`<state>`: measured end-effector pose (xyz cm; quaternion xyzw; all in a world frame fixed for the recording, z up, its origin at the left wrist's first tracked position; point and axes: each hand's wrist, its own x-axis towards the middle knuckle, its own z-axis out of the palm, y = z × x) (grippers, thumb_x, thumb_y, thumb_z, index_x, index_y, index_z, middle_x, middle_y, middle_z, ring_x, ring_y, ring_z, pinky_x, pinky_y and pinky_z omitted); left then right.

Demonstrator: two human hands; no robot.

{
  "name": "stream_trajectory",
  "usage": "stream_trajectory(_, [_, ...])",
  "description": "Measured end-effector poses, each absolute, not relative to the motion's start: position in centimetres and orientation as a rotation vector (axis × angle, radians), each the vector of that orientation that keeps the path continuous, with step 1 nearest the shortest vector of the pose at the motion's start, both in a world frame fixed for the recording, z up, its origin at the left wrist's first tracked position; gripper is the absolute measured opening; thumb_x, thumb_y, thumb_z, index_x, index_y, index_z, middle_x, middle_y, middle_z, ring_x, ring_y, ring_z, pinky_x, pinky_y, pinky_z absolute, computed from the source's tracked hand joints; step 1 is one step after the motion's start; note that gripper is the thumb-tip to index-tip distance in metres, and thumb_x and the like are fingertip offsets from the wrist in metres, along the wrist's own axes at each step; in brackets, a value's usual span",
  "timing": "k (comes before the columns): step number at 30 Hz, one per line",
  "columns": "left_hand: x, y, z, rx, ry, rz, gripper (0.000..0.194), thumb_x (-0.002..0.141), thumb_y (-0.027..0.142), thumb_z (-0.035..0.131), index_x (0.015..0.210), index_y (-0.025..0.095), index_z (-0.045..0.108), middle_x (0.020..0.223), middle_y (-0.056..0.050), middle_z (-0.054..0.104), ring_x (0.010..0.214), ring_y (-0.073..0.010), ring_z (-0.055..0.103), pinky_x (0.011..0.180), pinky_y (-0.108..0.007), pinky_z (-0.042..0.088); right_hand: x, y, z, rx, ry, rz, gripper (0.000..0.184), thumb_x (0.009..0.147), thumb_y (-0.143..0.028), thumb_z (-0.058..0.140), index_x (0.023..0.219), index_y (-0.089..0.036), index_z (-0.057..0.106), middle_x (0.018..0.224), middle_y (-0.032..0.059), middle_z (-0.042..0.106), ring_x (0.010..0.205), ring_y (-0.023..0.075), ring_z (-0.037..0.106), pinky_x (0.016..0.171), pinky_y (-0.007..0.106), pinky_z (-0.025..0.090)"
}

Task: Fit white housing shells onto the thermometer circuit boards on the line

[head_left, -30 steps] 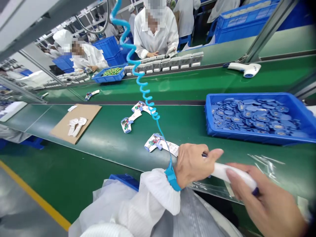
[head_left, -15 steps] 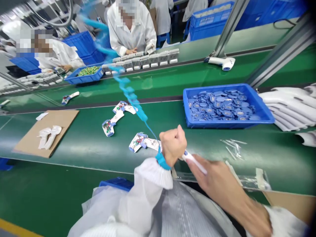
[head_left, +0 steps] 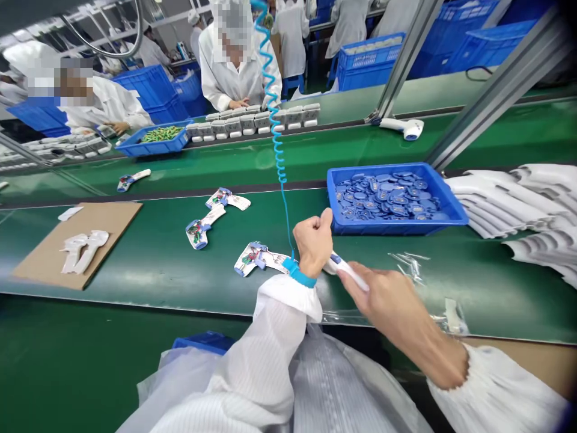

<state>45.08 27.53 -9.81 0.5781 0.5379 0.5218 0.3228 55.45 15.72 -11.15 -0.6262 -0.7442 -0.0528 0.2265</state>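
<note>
My left hand (head_left: 313,243), with a blue wrist strap (head_left: 299,273), is closed in a fist around the head end of a white thermometer gun casing (head_left: 349,270). That end is mostly hidden behind the fingers. My right hand (head_left: 392,300) grips the casing's white handle, thumb along it; a blue part shows between the hands. Left of my wrist lies an open thermometer half with wires and a circuit board (head_left: 256,258). Two more opened halves, one (head_left: 198,231) and another (head_left: 228,198), rest farther back on the green belt.
A blue tray (head_left: 396,228) of blue oval parts sits ahead to the right, beside stacked white shells (head_left: 505,198). Small clear plastic pieces (head_left: 412,264) lie nearer. Cardboard (head_left: 121,222) with white shells is at left. A coiled blue cord (head_left: 276,132) hangs to my strap. Co-workers sit opposite.
Both hands keep their hold on the casing and sit slightly higher and farther left in view. The coiled cord has swung from a slant to nearly upright. The view has shifted a little.
</note>
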Motion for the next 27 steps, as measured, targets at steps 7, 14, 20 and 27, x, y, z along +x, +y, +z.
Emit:
stream_trajectory(7, [44.4,28.2,-9.3,1.604,1.261,1.228,0.057,0.102,0.049,0.047,0.053,0.021,0.044,0.05,0.002,0.047,0.054,-0.0124,0.046,0.061,-0.026,0.039,54.3,15.6,-12.0,-1.682,-1.927,-0.344,0.05,0.107,-0.041,0.036,0.087,-0.016,0.073,0.055,0.0049,0.063,0.04,0.0173,0.054,0.048,0.03,0.014])
stream_trajectory(14, [33.0,26.0,-4.7,2.371,0.817,0.574,0.021,0.088,0.032,0.074,0.104,0.019,0.074,0.11,-0.008,0.074,0.102,-0.0226,0.067,0.096,-0.033,0.05,58.4,16.2,-10.6,-1.646,-1.673,0.208,0.063,0.092,-0.079,0.045,0.108,-0.027,0.076,0.066,0.0011,0.069,0.042,0.0155,0.054,0.044,0.029,0.039])
stream_trajectory(20, [26.3,34.2,3.4,1.828,1.663,0.873,0.021,0.09,0.028,0.07,0.102,0.011,0.072,0.099,-0.014,0.076,0.082,-0.024,0.071,0.077,-0.036,0.056,52.1,19.6,-11.2,-1.449,-1.872,0.038,0.052,0.1,-0.059,0.05,0.13,-0.019,0.062,0.122,0.0124,0.072,0.104,0.029,0.07,0.082,0.042,0.056])
stream_trajectory(27, [25.1,37.6,6.1,1.812,1.863,1.126,0.041,0.091,0.033,0.074,0.122,0.01,0.062,0.13,-0.018,0.066,0.12,-0.0279,0.062,0.104,-0.038,0.046,46.2,22.7,-11.7,-1.457,-2.234,0.257,0.016,0.096,-0.031,0.064,0.104,-0.018,0.062,0.101,0.0079,0.067,0.085,0.0225,0.065,0.072,0.034,0.047])
